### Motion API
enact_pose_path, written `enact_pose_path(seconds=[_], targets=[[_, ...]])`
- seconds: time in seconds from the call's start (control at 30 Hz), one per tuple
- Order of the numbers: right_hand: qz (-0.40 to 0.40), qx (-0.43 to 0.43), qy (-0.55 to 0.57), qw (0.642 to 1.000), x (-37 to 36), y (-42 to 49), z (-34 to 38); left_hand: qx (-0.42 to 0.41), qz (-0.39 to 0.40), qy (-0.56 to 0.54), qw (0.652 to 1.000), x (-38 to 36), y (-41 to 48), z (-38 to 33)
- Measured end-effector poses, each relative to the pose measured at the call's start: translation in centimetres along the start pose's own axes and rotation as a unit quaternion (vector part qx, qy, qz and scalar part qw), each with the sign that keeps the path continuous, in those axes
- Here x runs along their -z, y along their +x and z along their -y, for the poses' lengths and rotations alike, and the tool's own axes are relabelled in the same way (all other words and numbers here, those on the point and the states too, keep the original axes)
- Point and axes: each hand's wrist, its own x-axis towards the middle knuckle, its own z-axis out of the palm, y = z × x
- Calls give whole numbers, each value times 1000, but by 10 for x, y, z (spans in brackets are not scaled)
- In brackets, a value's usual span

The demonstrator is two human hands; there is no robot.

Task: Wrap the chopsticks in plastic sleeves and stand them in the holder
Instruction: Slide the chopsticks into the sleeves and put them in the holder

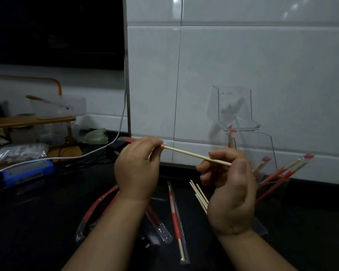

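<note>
Left hand (137, 169): fingers curled, thumb and forefinger pinching the mouth of a plastic sleeve (128, 140). The sleeve's red end sticks out leftward behind the knuckles.

Right hand (231, 194): palm turned up, fingers curled, thumb and fingertips pinching the near end of a chopstick (190, 154). The chopstick spans the gap between the hands, held above the counter and sloping down to the right. Its far tip meets the sleeve mouth at the left fingertips. How far it has entered cannot be told.

The black counter (47, 222) ends at a white tiled wall (243, 55) just behind the hands.

A clear holder (270, 149) stands against the wall behind the right hand. Wrapped chopsticks (282, 171) lean rightward in it.

Below the hands on the counter lie:
- empty sleeves (94, 210) on the left
- one wrapped chopstick (175, 216) in the middle
- loose chopsticks (199, 194) beside the right wrist

At far left are a blue device (27, 172) and a white cable (98, 152).
</note>
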Motion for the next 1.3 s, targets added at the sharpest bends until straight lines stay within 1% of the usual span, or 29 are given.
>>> enact_pose_path(seconds=[0.1,0.2,0.27,0.47,0.57,0.7,0.9,1.03,1.1,1.17,1.23,1.3], targets=[[2,-33,13,999,-1,0,-3,-16,6,8,1000,0,0,1],[54,-81,1,995,-5,1,-9,-89,0,-4,996,-1,0,-3],[65,-107,-8,992,-6,2,-12,-130,4,-9,991,-3,-1,-5],[45,-129,43,990,-3,4,-11,-136,8,-7,991,-3,-1,-4],[46,-122,3,991,-5,4,-14,-151,3,-26,988,-3,-1,-6],[23,-112,-55,992,-4,7,-17,-181,-8,-46,982,-2,-2,-13],[22,-106,-67,992,-3,7,-17,-191,-8,-57,980,-2,-2,-15],[22,-119,-59,991,-5,8,-19,-207,4,-53,977,-3,-3,-17],[23,-125,-61,990,-4,7,-19,-201,-3,-52,978,-2,-3,-17],[26,-131,-63,989,-2,7,-19,-171,-25,-62,983,0,-1,-18],[34,-134,-77,987,-1,6,-20,-114,-57,-88,988,4,0,-19],[46,-132,-105,985,-1,6,-22,-36,-100,-134,985,8,2,-17]])
